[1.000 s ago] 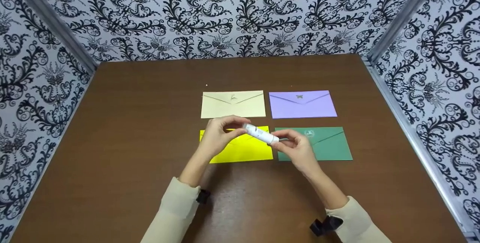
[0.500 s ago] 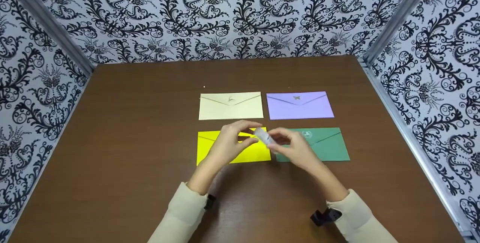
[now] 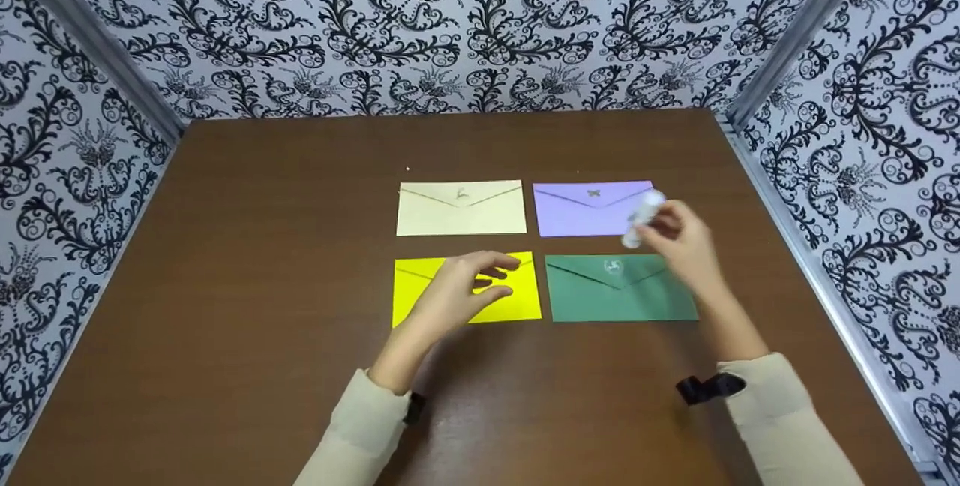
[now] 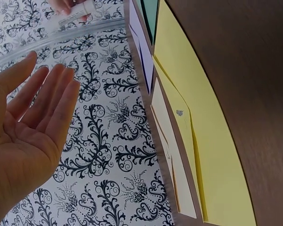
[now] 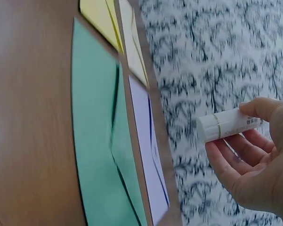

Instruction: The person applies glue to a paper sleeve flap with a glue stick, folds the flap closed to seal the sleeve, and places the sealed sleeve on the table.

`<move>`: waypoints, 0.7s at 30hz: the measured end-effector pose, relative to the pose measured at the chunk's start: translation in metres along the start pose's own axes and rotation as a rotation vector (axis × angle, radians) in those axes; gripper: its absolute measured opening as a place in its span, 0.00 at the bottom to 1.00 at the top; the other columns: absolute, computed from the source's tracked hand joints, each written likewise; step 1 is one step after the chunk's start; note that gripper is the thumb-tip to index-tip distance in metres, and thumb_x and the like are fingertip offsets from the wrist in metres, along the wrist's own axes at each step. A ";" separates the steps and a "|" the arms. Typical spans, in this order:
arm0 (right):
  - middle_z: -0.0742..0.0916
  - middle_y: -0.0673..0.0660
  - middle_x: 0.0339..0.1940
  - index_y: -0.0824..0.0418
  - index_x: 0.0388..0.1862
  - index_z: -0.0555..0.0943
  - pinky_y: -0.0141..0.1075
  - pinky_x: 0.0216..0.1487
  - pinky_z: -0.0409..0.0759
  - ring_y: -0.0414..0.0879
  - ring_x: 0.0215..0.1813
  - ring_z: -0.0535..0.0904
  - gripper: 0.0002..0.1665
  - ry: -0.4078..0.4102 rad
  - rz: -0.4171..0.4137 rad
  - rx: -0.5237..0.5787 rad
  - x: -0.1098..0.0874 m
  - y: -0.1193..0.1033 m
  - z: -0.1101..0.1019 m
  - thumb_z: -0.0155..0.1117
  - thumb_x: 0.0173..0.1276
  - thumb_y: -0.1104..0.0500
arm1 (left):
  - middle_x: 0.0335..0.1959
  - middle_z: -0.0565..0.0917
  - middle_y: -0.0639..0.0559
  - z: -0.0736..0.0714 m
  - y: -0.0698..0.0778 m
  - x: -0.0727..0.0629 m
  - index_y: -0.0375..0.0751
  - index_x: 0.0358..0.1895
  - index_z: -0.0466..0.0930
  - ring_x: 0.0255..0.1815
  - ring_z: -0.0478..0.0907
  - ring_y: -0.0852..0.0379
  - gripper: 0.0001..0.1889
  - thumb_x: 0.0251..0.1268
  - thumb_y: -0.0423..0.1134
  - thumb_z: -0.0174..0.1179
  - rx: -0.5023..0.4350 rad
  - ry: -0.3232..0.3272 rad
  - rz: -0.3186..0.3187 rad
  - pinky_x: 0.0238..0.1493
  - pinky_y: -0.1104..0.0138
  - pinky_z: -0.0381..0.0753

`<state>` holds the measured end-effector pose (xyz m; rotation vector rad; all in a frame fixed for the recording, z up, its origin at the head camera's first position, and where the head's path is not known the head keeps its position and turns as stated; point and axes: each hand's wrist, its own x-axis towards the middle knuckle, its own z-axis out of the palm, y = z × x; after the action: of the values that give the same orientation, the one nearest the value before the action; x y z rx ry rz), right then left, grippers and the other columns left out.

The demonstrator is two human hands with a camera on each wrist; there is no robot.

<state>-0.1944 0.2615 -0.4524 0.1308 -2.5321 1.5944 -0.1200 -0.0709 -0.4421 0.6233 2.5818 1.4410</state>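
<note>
A white glue stick (image 5: 228, 124) with its cap on is pinched between the thumb and fingers of my right hand (image 3: 686, 242). In the head view it overlaps the right edge of the purple envelope (image 3: 581, 210). My left hand (image 3: 463, 292) hovers over the yellow envelope (image 3: 517, 306), thumb apart from the relaxed fingers, holding nothing. The left wrist view shows that palm (image 4: 28, 141) bare. Below my right hand lies the green envelope (image 3: 600, 302), flap side up with a pale emblem. A cream envelope (image 3: 461, 216) lies behind the yellow one.
The four-sided group of envelopes lies in two rows on the brown table (image 3: 285, 246). Patterned black-and-white walls (image 3: 360, 28) rise at the back and both sides, with a metal rail (image 3: 832, 283) along the right edge.
My right hand has carried the glue stick away from my left hand, to the right and farther back. The left hand has let go of it and stays over the yellow envelope.
</note>
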 end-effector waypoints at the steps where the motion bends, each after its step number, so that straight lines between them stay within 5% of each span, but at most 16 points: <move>1: 0.89 0.60 0.48 0.73 0.53 0.75 0.18 0.47 0.80 0.23 0.42 0.81 0.20 0.014 0.014 0.001 0.002 0.003 -0.006 0.68 0.66 0.66 | 0.59 0.84 0.47 0.001 0.001 -0.001 0.40 0.60 0.80 0.57 0.83 0.46 0.19 0.65 0.34 0.66 0.000 -0.004 -0.004 0.60 0.55 0.83; 4: 0.89 0.51 0.47 0.73 0.54 0.74 0.16 0.48 0.79 0.23 0.43 0.81 0.21 0.042 0.049 -0.029 0.005 0.013 -0.024 0.68 0.67 0.65 | 0.59 0.84 0.48 0.004 0.001 -0.005 0.41 0.59 0.81 0.57 0.83 0.47 0.19 0.65 0.35 0.66 0.013 -0.016 -0.014 0.61 0.55 0.83; 9: 0.88 0.50 0.44 0.73 0.54 0.74 0.13 0.45 0.75 0.18 0.39 0.77 0.22 0.076 0.090 -0.176 0.012 0.030 -0.049 0.67 0.67 0.61 | 0.59 0.84 0.50 0.011 0.002 -0.014 0.42 0.59 0.81 0.57 0.83 0.50 0.19 0.66 0.36 0.66 0.018 -0.022 -0.041 0.61 0.56 0.83; 15: 0.87 0.64 0.49 0.71 0.58 0.75 0.15 0.41 0.71 0.16 0.33 0.70 0.27 0.098 0.162 -0.352 0.015 0.055 -0.070 0.66 0.67 0.55 | 0.58 0.85 0.48 0.016 0.004 -0.016 0.40 0.59 0.81 0.57 0.83 0.48 0.18 0.66 0.35 0.65 0.011 -0.030 -0.032 0.61 0.54 0.83; 21: 0.83 0.74 0.57 0.73 0.60 0.73 0.20 0.44 0.69 0.17 0.33 0.65 0.29 0.085 0.241 -0.409 0.011 0.074 -0.082 0.65 0.69 0.55 | 0.57 0.85 0.48 0.016 0.004 -0.016 0.41 0.58 0.82 0.56 0.84 0.50 0.18 0.66 0.35 0.65 0.022 -0.041 -0.033 0.61 0.55 0.83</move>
<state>-0.2103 0.3674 -0.4817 -0.2899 -2.8239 1.0807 -0.0991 -0.0628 -0.4493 0.6033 2.5674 1.3769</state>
